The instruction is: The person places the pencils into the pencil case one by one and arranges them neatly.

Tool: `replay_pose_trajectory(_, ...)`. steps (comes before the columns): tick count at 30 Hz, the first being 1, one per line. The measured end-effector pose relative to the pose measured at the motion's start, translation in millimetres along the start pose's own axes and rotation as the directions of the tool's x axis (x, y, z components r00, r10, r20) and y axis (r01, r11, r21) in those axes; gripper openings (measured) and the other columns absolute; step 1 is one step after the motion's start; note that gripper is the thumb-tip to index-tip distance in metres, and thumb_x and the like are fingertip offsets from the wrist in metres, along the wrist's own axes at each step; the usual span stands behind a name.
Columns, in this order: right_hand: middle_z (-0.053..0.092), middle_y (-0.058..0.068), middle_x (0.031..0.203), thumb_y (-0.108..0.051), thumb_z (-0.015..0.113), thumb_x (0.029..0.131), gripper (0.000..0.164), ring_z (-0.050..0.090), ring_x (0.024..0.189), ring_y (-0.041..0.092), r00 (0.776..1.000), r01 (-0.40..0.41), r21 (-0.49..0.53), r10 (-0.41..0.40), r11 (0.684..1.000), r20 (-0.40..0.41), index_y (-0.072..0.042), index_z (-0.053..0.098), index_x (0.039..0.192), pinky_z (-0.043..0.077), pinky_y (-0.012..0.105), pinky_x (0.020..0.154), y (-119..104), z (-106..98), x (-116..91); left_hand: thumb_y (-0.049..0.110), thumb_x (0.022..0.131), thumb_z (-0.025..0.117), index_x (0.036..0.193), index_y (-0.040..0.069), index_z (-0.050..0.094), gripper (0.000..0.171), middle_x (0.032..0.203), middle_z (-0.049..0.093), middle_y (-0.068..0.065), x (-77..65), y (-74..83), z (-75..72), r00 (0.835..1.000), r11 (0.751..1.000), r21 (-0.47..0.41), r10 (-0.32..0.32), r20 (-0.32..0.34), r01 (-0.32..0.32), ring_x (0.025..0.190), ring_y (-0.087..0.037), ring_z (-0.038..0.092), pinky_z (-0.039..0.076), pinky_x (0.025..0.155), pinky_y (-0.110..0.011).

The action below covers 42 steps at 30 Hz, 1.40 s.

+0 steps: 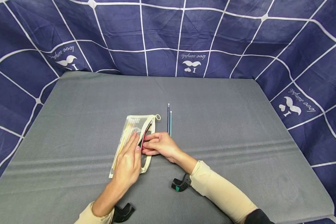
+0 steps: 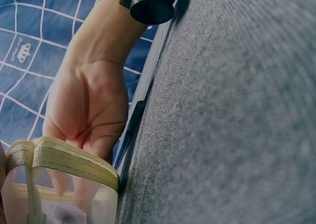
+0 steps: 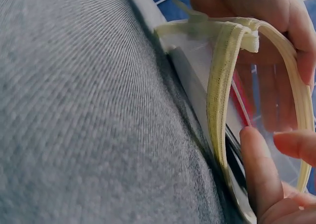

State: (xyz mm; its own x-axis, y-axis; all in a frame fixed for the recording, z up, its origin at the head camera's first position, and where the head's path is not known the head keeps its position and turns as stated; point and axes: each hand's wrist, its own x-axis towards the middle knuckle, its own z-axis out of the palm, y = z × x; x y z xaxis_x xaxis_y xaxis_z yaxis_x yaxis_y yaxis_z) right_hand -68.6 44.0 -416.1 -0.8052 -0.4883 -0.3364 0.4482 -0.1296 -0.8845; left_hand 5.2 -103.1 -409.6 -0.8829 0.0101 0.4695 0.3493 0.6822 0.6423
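Note:
A clear zip pouch (image 1: pixel 151 161) with cream edging lies on the table, its zip side spread apart. My left hand (image 1: pixel 127 163) rests on it, its straight fingers on the clear panel beside the opening. My right hand (image 1: pixel 163 145) has its fingertips at the opening. In the right wrist view its thumb and forefinger stand apart inside the cream rim (image 3: pixel 222 91). A slim red stick (image 3: pixel 240 98), seen through the clear wall, ends right by the thumb tip. A black stick (image 1: pixel 148 127) lies along the opening. Yellow sticks (image 1: pixel 126 137) show through the panel.
A dark blue pencil-like stick (image 1: pixel 168 119) and a teal one (image 1: pixel 171 119) lie beyond my right hand, their near ends hidden. A ring zip pull (image 1: pixel 157 117) sits at the pouch's far corner. Grey cloth covers the table (image 1: pixel 226 124); a blue checked curtain (image 1: pixel 162 31) surrounds it.

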Motion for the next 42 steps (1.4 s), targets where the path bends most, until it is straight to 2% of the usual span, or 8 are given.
replay_pose_trajectory(5, 0.071, 0.027, 0.096, 0.011, 0.061, 0.09, 0.031, 0.071, 0.071, 0.015, 1.0, 0.023, -0.046, -0.022, 0.999, 0.016, 0.018, 0.056, 0.119, 0.06, 0.03, 0.073, -1.5, 0.8, -1.3, -0.001, 0.097, 0.048, 0.13, -0.013, 0.056, 0.036, 0.138, 0.053, -0.027, 0.0, -0.1, -0.7, 1.0, 1.0, 0.004, 0.007, 0.0, -0.007, 0.128, -0.041, 0.051, 0.04, 0.106, -0.055)
replay_pose_trajectory(14, 0.072, 0.013, 0.084, 0.01, 0.062, 0.09, 0.03, 0.071, 0.07, 0.014, 0.999, 0.026, -0.054, -0.024, 0.998, 0.029, 0.018, 0.057, 0.118, 0.061, 0.029, 0.072, -5.5, -1.4, -2.2, -0.001, 0.097, 0.047, 0.13, -0.013, 0.056, 0.036, 0.137, 0.053, -0.028, 0.3, 0.0, -2.0, 1.0, 1.0, 0.0, 0.012, -0.008, -0.012, 0.127, -0.041, 0.051, 0.041, 0.104, -0.057)
replay_pose_trajectory(20, 0.072, 0.012, 0.083, 0.009, 0.063, 0.09, 0.031, 0.071, 0.07, 0.014, 0.999, 0.03, -0.051, -0.029, 0.998, 0.024, 0.019, 0.057, 0.118, 0.061, 0.028, 0.071, -7.0, -3.9, -1.4, -0.002, 0.097, 0.047, 0.13, -0.013, 0.056, 0.036, 0.137, 0.054, -0.028, 0.4, -0.1, -2.1, 1.0, 1.0, -0.002, 0.015, -0.014, -0.015, 0.127, -0.041, 0.052, 0.041, 0.104, -0.057)
replay_pose_trajectory(27, 0.071, 0.025, 0.095, 0.009, 0.063, 0.09, 0.031, 0.071, 0.069, 0.015, 0.999, 0.051, -0.06, -0.052, 0.997, -0.001, 0.02, 0.057, 0.118, 0.061, 0.031, 0.072, -9.6, -10.4, -1.8, -0.002, 0.097, 0.047, 0.13, -0.013, 0.056, 0.037, 0.137, 0.054, -0.028, 0.1, 0.0, -2.2, 1.0, 1.0, -0.005, 0.013, -0.014, -0.013, 0.127, -0.041, 0.052, 0.041, 0.104, -0.057)
replay_pose_trajectory(31, 0.07, 0.028, 0.097, 0.009, 0.063, 0.09, 0.031, 0.071, 0.069, 0.015, 0.998, 0.067, -0.07, -0.068, 0.995, -0.012, 0.021, 0.057, 0.118, 0.061, 0.032, 0.072, -11.4, -15.2, -1.7, -0.002, 0.097, 0.047, 0.131, -0.013, 0.056, 0.037, 0.138, 0.053, -0.027, 0.0, 0.2, -2.1, 1.0, 1.0, -0.007, 0.006, -0.009, -0.006, 0.127, -0.041, 0.051, 0.04, 0.105, -0.056)
replay_pose_trajectory(38, 0.072, 0.014, 0.085, 0.009, 0.063, 0.089, 0.032, 0.071, 0.068, 0.014, 0.996, 0.08, -0.066, -0.083, 0.995, -0.042, 0.022, 0.056, 0.118, 0.061, 0.028, 0.067, -15.3, -25.2, -3.2, -0.002, 0.097, 0.047, 0.13, -0.013, 0.056, 0.036, 0.138, 0.054, -0.026, 0.2, 0.9, -2.4, 1.0, 1.0, -0.002, 0.004, -0.011, -0.004, 0.128, -0.041, 0.051, 0.04, 0.106, -0.055)
replay_pose_trajectory(42, 0.072, 0.014, 0.084, 0.009, 0.064, 0.089, 0.034, 0.071, 0.067, 0.013, 0.995, 0.08, -0.065, -0.083, 0.995, -0.055, 0.023, 0.055, 0.118, 0.06, 0.025, 0.065, -16.9, -30.8, -3.8, -0.002, 0.097, 0.047, 0.13, -0.012, 0.057, 0.036, 0.138, 0.054, -0.026, 0.1, 1.0, -2.2, 1.0, 1.0, 0.0, 0.001, -0.015, -0.001, 0.127, -0.04, 0.052, 0.04, 0.105, -0.055)
